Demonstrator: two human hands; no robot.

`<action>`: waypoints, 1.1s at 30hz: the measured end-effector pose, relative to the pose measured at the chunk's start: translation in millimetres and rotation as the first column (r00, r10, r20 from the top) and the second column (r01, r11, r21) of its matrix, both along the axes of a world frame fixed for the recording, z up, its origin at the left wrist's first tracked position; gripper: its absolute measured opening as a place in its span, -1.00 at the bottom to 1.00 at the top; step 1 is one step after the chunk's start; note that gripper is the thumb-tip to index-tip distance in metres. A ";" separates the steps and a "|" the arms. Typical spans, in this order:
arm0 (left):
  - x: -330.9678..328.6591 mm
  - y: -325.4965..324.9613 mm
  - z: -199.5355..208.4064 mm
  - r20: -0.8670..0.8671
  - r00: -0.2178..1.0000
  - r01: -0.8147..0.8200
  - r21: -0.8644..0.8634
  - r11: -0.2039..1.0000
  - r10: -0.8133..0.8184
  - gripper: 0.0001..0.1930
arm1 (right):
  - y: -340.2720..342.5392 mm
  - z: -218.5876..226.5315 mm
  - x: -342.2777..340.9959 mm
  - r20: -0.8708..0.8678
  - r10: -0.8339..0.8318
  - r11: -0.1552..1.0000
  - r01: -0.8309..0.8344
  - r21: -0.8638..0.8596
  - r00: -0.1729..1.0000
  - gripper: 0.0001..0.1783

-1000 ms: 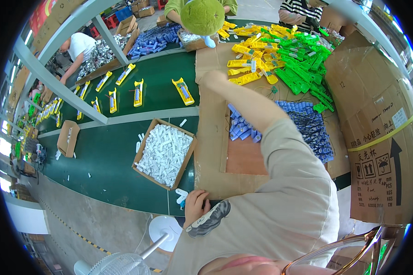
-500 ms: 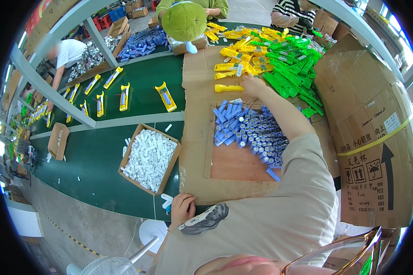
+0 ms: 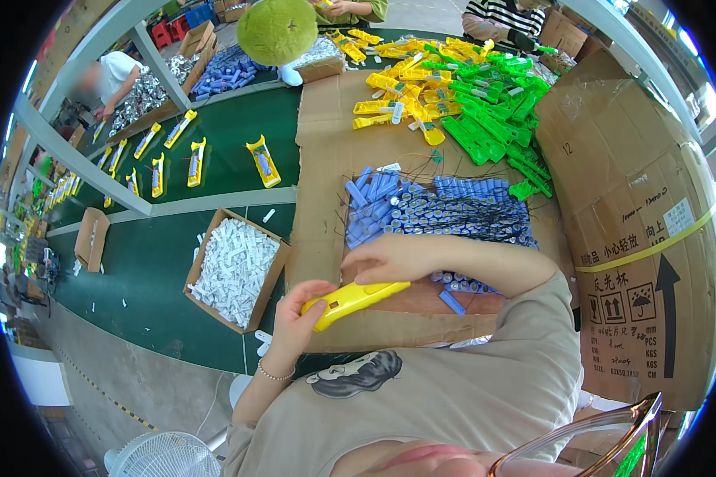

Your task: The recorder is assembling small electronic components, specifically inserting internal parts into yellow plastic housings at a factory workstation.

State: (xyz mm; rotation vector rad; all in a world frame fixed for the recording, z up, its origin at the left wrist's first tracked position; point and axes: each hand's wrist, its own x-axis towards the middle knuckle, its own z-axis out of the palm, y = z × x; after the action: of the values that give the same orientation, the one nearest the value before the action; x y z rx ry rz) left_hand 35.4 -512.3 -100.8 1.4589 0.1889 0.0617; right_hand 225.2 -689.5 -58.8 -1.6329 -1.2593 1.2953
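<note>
My left hand point(image 3: 301, 316) grips one end of a yellow plastic casing point(image 3: 356, 300), long with a small rectangular opening in its side. At the casing's upper edge, my right hand point(image 3: 383, 259) has its fingers bent against it. The casing is held over the cardboard sheet, its inside turned from view. Just beyond my right forearm lies a pile of blue cylindrical battery cells point(image 3: 422, 213) with thin dark wires, partly hidden by the arm. Left of my hands stands a cardboard box of small white plastic pieces point(image 3: 235, 270).
Yellow casings point(image 3: 410, 83) and green casings point(image 3: 493, 119) are heaped at the far side. Casings with blue cells point(image 3: 263, 163) line the green belt at left. A big carton point(image 3: 636, 230) walls off the right. Co-workers sit across and far left; a fan point(image 3: 163, 455) stands lower left.
My right hand has come back from the yellow heap with a casing. My left hand has risen from the table edge and taken hold of it. The view has shifted slightly.
</note>
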 end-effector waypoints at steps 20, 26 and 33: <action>-39.6 11.0 -91.5 -0.029 0.909 0.161 0.944 0.288 -0.415 -0.57 | -45.9 -16.3 448.4 0.685 -0.725 0.203 0.926 0.318 -0.076 -0.51; -56.1 24.7 -130.0 0.059 0.871 -0.028 0.997 0.071 -0.487 -0.53 | -0.9 -45.1 437.6 0.858 -0.507 0.108 0.981 0.161 -0.085 -0.39; -58.7 14.9 -89.8 -0.122 0.900 0.165 0.984 0.067 -0.419 -0.48 | 69.4 -27.8 385.0 0.912 -0.361 0.673 0.731 0.110 0.195 -0.61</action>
State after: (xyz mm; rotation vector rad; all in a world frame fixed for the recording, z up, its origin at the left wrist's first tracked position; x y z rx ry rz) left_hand -23.2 -497.4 -190.5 2.8698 -0.4747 -0.0237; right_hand 610.2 -620.2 -86.7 -2.9087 -0.6826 0.0264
